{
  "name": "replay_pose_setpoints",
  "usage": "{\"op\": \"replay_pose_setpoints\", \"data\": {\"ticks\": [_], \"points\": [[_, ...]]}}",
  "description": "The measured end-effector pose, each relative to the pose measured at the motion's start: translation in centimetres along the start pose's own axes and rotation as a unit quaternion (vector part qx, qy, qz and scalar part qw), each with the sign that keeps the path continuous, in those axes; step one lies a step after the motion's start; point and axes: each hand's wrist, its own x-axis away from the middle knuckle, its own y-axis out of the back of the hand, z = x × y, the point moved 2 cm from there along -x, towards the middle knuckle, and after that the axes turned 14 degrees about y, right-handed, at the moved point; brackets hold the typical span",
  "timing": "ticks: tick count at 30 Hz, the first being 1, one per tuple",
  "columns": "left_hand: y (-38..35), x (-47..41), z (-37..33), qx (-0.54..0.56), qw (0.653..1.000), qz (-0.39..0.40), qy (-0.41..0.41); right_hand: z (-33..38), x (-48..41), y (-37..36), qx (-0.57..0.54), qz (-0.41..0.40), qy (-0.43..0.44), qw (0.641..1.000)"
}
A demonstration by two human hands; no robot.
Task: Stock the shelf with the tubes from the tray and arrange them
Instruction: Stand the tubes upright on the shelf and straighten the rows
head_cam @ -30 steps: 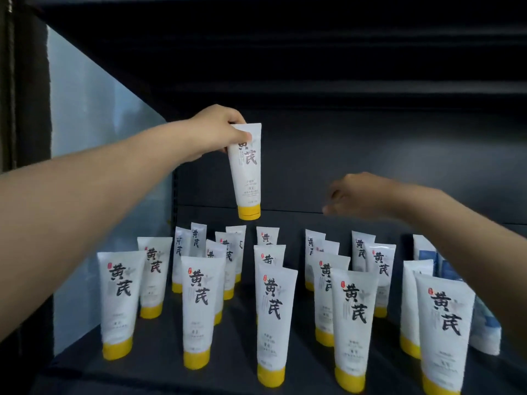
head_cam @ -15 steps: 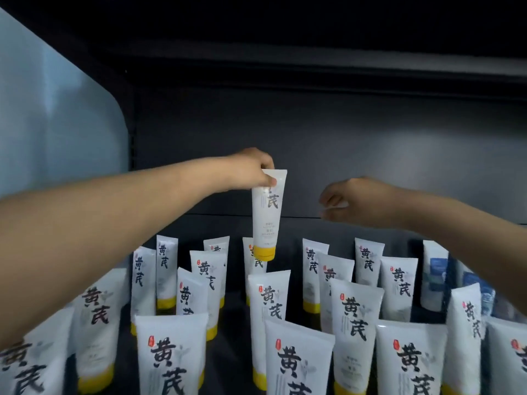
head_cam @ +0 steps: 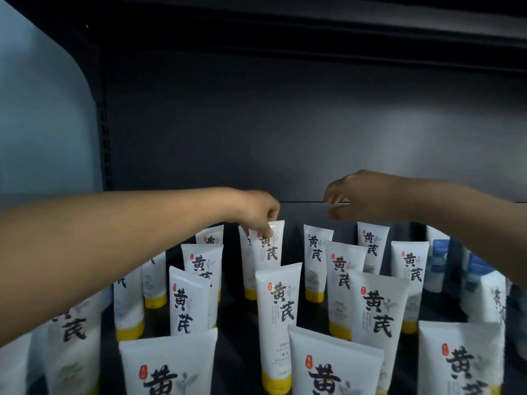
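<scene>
The person's left hand reaches in from the left, deep into the dark shelf. Its thumb and fingertips pinch the flat crimped top edge of a white tube with black brush lettering. This held tube stands upright in the back rows, just left of the middle and close in front of another tube. A nearer front tube covers its lower end, so I cannot tell whether its cap touches the shelf floor.

The right hand hangs in the air to the right, level with the left hand and near the dark back panel. Its fingers are loosely curled above the thumb with a small gap between them, and they hold nothing. It is above the tubes and touches none of them.

Many matching standing tubes fill the shelf in loose rows from front to back. They rest upright on yellow caps with the crimped ends up, and some tilt slightly. The nearest ones are cut off by the bottom edge of the view.

At the far right, behind the right forearm, stand a few blue-and-white packages. A pale side panel closes the left end of the shelf.
</scene>
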Motion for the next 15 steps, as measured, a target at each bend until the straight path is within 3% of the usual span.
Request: {"op": "replay_pose_setpoints", "data": {"ticks": [15], "points": [[-2.2, -1.2, 1.0, 0.033, 0.992, 0.111, 0.046, -0.3, -1.0, -0.3, 0.008, 0.006, 0.000, 1.000]]}}
